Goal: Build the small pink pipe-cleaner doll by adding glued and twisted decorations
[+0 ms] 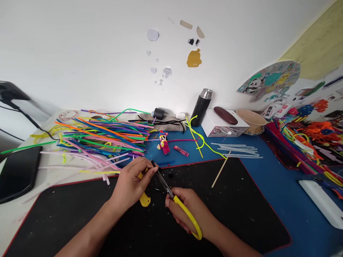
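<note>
Above a black mat (227, 214), the person's right hand (189, 205) wraps its fingers around the grips of yellow-handled scissors (177, 200), blades angled toward the left hand (134, 180). There, thumb and fingers pinch what appears to be a small dark piece (153, 163) beside the blade tips, above a yellow tool (145, 200). Beyond lie a small colorful figurine (164, 144) and, at left, heaped multicolored stems (107, 134); a black flask (200, 109) stands near the white wall (93, 53).

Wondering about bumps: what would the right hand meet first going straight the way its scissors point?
Probably the left hand, whose fingertips appear beside the scissor blades; exact depth is unclear.
</note>
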A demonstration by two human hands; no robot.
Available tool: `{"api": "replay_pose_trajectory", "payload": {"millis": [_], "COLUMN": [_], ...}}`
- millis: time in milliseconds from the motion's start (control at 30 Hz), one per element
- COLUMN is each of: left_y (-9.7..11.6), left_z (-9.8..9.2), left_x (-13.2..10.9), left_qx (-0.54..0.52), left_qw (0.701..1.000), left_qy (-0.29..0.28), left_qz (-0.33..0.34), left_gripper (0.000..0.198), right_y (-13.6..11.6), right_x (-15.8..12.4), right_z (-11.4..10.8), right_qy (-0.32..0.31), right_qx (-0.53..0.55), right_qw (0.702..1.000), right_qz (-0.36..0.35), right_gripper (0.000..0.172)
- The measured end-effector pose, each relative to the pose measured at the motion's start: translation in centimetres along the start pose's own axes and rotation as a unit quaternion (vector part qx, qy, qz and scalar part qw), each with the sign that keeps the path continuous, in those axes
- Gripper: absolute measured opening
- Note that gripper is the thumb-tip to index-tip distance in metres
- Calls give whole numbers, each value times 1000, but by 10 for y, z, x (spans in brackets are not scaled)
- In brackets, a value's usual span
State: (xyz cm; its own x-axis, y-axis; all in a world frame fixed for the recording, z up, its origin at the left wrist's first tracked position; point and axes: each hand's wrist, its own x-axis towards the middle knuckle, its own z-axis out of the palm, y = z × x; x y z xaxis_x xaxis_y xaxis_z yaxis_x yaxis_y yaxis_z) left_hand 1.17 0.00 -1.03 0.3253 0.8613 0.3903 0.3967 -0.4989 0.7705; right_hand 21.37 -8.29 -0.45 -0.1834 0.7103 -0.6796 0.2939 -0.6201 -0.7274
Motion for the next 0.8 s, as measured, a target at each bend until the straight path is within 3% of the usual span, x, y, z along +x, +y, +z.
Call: {"api": "replay_pose_trajectory", "payload": {"millis": [233,433,633,700,800], "left_y": [5,7,0,-1,4], "left_z": [3,2,-10,-16,-27], "left_x": [2,5,11,11,9], "left_qx": [52,96,87,85,97], "left_qw": [998,992,994,994,989], "left_qy": [-19,-18,58,68,106], "left_qz": [40,85,17,0,-21], "left_gripper": [21,19,19,19,17], "right_y": [-5,8,11,8,2], "right_x": [-4,5,3,2,6], "right_z": [0,-4,-16,-24,-45], "right_qy": [2,-5,-70,-46,45], "right_qx": [7,36,109,106,65], "right_qw": [1000,999,988,988,991], "right_qz": [14,-19,-79,-98,-111], "right_gripper": [13,21,39,46,49]}}
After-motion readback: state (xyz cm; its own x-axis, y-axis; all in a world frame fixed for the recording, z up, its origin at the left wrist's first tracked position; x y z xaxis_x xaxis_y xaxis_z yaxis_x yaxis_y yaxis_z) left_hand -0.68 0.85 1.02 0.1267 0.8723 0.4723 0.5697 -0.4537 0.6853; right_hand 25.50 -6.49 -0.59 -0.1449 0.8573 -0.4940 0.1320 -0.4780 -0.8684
